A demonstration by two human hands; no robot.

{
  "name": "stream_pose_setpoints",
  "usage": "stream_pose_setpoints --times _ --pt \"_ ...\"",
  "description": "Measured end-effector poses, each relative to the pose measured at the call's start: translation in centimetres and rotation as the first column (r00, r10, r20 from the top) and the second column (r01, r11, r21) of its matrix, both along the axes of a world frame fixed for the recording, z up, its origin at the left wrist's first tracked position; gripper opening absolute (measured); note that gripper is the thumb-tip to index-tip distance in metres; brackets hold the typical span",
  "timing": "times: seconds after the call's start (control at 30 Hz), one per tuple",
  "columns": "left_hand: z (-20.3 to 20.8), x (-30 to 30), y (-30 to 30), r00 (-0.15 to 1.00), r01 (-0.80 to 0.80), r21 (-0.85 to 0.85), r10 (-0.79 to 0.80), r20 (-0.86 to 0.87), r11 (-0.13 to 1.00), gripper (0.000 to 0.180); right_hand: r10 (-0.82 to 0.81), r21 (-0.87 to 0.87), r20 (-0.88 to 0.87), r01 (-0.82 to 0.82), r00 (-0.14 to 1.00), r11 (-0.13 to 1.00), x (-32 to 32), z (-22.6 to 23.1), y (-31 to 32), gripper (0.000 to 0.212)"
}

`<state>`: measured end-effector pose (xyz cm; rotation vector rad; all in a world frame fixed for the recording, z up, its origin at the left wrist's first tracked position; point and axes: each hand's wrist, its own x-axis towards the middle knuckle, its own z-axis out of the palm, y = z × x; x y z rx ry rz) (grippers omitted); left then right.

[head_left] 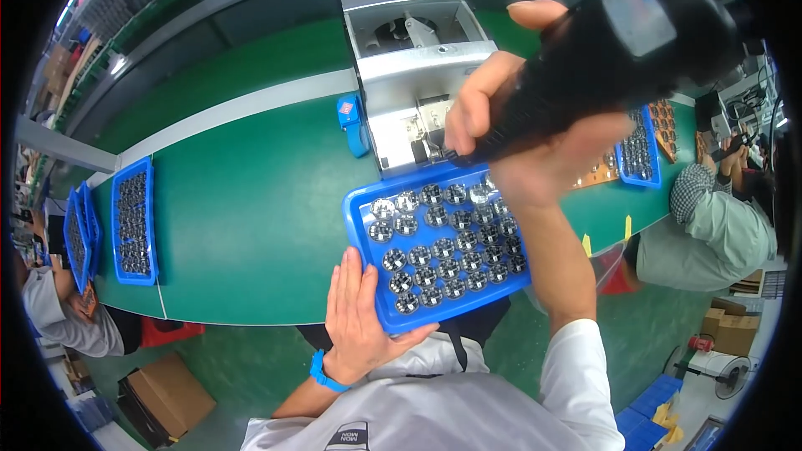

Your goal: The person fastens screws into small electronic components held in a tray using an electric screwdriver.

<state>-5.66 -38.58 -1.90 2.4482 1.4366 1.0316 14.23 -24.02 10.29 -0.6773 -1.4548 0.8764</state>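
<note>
A blue tray [359, 225] lies on the green bench in front of me, filled with several rows of small round silver parts [443, 249]. My left hand [359, 317] rests flat against the tray's near left corner, fingers together, gripping nothing. My right hand [518, 142] is raised above the tray's far edge and holds a large black handheld tool [618, 50], its tip pointing down toward the tray's far side.
A grey metal machine [418, 67] stands just behind the tray, a blue tape holder [352, 121] at its left. More blue trays of parts lie at far left [134, 217] and far right [639, 150]. Seated people work at left [58, 309] and right [718, 225]. Cardboard boxes [167, 392] sit on the floor.
</note>
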Motion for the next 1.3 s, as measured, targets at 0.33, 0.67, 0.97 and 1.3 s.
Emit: stream_pose_setpoints --times 0.33,0.67,0.97,1.3 --pt "-0.1 -0.2 0.1 1.000 0.012 0.012 -0.013 0.015 1.000 0.096 -0.035 0.079 -0.102 0.044 0.994 0.996 -0.1 -0.6 0.1 0.106" --pt "-0.2 -0.8 -0.2 0.989 0.096 -0.062 -0.088 0.118 0.993 0.092 -0.176 0.042 0.035 0.174 0.984 0.984 -1.5 0.1 0.3 0.105" --pt "2.6 -1.0 1.4 0.985 0.167 -0.204 -0.153 0.080 0.965 0.066 0.194 -0.204 -0.224 -0.241 0.955 0.949 0.1 -2.2 -6.1 0.101" --pt "2.5 -0.2 2.1 0.981 0.140 -0.200 -0.163 -0.104 0.970 0.065 0.328 -0.290 -0.060 -0.331 0.943 0.898 -1.0 -4.2 -5.1 0.102"
